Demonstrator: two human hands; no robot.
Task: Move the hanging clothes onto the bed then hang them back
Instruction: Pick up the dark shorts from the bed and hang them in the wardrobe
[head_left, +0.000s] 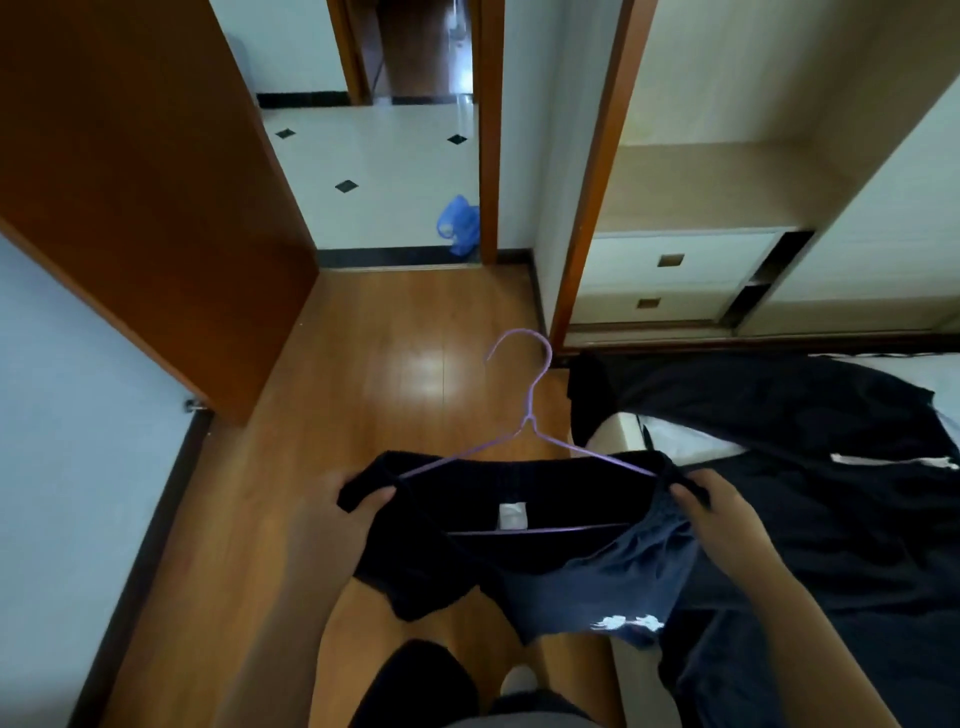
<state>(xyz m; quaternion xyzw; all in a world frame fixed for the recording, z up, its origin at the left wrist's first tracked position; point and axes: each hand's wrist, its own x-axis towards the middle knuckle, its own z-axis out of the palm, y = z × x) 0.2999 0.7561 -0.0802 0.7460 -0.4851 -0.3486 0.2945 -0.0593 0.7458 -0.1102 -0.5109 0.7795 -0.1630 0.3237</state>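
Dark shorts with a white label and a white print sit on a purple wire hanger, held out in front of me above the floor. My left hand pinches the left end of the waistband. My right hand pinches the right end. The hanger's arms lie inside the waistband and its hook points away from me. More dark clothes lie spread on the white bed at the right.
The open wardrobe with two drawers stands at the far right. A brown open door is at the left. A doorway ahead leads to a tiled floor with a blue plastic bag. The wooden floor lies between.
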